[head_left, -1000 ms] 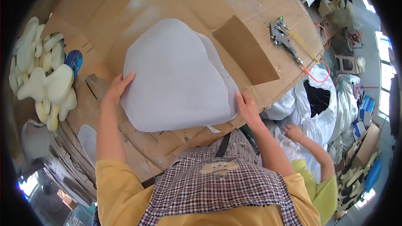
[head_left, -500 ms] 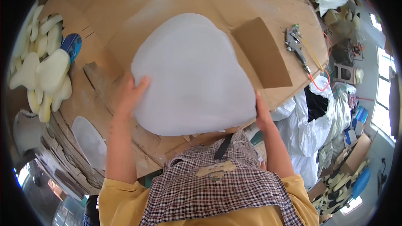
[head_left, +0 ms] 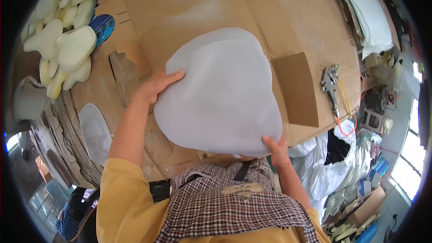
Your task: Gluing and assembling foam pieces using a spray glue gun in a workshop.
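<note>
A large light-grey seat-shaped panel (head_left: 220, 94), rounded and smooth, is held up in front of me over a cardboard-covered worktable. My left hand (head_left: 158, 84) grips its left edge, thumb on the upper face and fingers wrapped beneath. At the lower right corner my right hand (head_left: 276, 150) clamps the edge the same way, with its thumb on top. The panel hides the fingertips under it and part of the cardboard (head_left: 180, 0) below.
Cream foam pieces (head_left: 76, 47) are piled at the left beside a blue oval piece (head_left: 102, 28). A smaller grey panel (head_left: 95, 132) lies near the left edge. To the right are a cardboard flap (head_left: 294, 90), a spray gun (head_left: 330, 85) with an orange hose, and white plastic bags (head_left: 310, 171).
Both hands have turned the panel a little and shifted it right and toward me in the picture. My right thumb has come onto its upper face. The whole view has swung too.
</note>
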The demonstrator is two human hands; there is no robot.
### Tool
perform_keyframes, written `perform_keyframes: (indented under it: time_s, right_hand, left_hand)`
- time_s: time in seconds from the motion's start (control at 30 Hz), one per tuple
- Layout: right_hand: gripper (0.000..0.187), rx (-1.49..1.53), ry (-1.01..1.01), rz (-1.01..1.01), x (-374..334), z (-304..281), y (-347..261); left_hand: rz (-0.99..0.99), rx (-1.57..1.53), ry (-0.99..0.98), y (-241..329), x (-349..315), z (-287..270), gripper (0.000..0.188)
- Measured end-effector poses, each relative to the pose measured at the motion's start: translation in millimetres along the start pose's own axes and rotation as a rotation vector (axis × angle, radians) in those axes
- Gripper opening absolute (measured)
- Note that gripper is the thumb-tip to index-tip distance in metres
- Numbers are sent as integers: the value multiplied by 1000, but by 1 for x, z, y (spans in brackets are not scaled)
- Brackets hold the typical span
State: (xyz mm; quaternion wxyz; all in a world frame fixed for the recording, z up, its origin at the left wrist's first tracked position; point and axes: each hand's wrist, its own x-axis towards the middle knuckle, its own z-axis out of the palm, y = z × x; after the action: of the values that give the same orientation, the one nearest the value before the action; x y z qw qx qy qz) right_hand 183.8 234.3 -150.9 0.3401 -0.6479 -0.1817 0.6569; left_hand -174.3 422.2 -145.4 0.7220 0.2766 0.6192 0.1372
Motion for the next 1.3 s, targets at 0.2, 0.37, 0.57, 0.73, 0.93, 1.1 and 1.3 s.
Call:
perform_keyframes:
  time_s: [0.2,0.37,0.57,0.73,0.93,1.1,1.3]
  right_hand:
    - [69,57,-113,93,-2,-1,-54]
    - [72,-106,-277,40,18,-7,-94]
    - [74,-90,-298,139,51,-50,-45]
    - [77,-88,-320,242,53,-62,-47]
    - [74,-66,-254,349,46,-58,-56]
    - [72,-126,-208,381,42,-60,-47]
    - [72,-40,-49,581,37,-104,-38]
  left_hand:
    - [17,-42,75,-18,-17,6,73]
    - [-49,-239,90,-33,-24,22,75]
    - [-204,-309,-19,-26,-12,9,76]
    - [-177,-128,8,-7,-21,23,84]
    - [-83,-93,35,-3,-23,25,90]
    - [-82,-54,83,-28,-34,42,94]
    - [220,345,254,-8,-63,88,102]
